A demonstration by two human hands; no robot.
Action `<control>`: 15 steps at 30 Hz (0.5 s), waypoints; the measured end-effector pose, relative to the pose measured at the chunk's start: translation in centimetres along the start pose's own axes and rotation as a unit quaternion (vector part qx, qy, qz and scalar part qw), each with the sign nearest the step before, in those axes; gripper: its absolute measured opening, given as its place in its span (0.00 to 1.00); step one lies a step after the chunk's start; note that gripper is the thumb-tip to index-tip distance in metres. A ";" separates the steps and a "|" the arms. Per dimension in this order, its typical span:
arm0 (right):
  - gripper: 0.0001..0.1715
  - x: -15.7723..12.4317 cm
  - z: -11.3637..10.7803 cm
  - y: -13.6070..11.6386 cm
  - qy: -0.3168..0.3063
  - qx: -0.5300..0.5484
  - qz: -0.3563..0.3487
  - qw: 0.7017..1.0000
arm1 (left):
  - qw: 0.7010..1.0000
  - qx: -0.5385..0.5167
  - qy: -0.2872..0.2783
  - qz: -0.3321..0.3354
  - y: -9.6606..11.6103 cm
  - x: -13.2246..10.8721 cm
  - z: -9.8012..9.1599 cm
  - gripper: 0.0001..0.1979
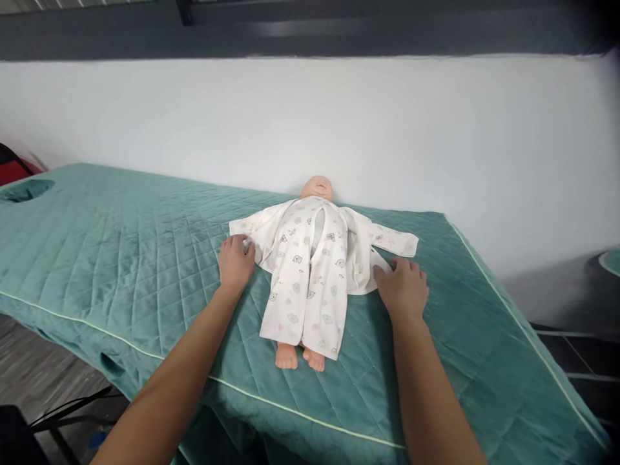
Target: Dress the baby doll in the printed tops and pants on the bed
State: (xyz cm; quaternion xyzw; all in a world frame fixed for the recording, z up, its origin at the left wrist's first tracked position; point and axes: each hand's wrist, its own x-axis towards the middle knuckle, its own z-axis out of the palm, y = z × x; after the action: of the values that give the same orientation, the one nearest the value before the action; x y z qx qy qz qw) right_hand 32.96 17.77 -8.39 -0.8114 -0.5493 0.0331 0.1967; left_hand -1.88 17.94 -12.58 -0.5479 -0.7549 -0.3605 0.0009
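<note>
A baby doll (317,187) lies on its back with its head towards the wall and its bare feet (287,356) towards me. Over its body is a white long-sleeved baby gown (295,278) printed with small animals and leaves. A slit runs down its front, and the sleeves spread out to both sides. My left hand (236,263) is closed at the gown's left side, just below that sleeve, with fingers and thumb on the cloth edge. My right hand (403,287) pinches the corner of a side flap below the right sleeve (394,240). Its fingertips are partly hidden.
A green quilted cover (145,258) with pale piping lies over the bed, which has a hole (26,190) at its far left. Behind stands a white wall (217,123). A dark rack (571,355) is at the right; a red-and-black item (14,169) shows at the left.
</note>
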 end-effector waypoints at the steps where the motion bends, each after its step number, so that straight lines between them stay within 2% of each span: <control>1: 0.28 0.0 -0.2 0.1 -0.008 -0.001 0.005 1.000 | 1.000 0.019 -0.002 -0.016 0.1 0.1 0.1 0.18; 6: 0.17 0.7 -0.2 0.8 -0.067 0.023 0.024 0.997 | 0.994 0.096 -0.018 -0.054 0.9 -0.2 0.1 0.24; 7: 0.15 0.8 0.0 0.7 -0.064 0.058 0.027 0.996 | 0.993 0.107 -0.015 -0.056 1.1 -0.3 0.1 0.25; 9: 0.14 0.9 0.2 -0.1 -0.035 0.202 0.030 0.978 | 0.991 0.122 -0.008 -0.058 1.3 -0.4 0.1 0.25; 10: 0.14 0.7 0.1 -0.7 -0.016 0.300 0.025 0.954 | 0.990 0.125 -0.005 -0.058 1.4 -0.5 0.2 0.25; 12: 0.15 0.0 -0.5 -2.8 0.008 0.475 -0.019 0.880 | 0.992 0.117 -0.004 -0.051 1.3 -0.5 0.2 0.22; 13: 0.15 -0.5 -1.1 -4.0 0.006 0.527 -0.063 0.848 | 0.993 0.106 -0.006 -0.042 1.2 -0.4 0.2 0.21; 15: 0.13 -1.8 -2.6 -6.4 -0.038 0.538 -0.201 0.817 | 0.997 0.079 -0.012 -0.019 0.9 -0.4 0.2 0.19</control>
State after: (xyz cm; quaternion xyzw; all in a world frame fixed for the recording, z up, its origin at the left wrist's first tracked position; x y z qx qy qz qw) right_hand 27.30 17.43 -3.96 -0.4455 -0.6021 0.3136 0.5837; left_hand -0.88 17.86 -12.33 -0.5361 -0.7911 -0.2933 0.0279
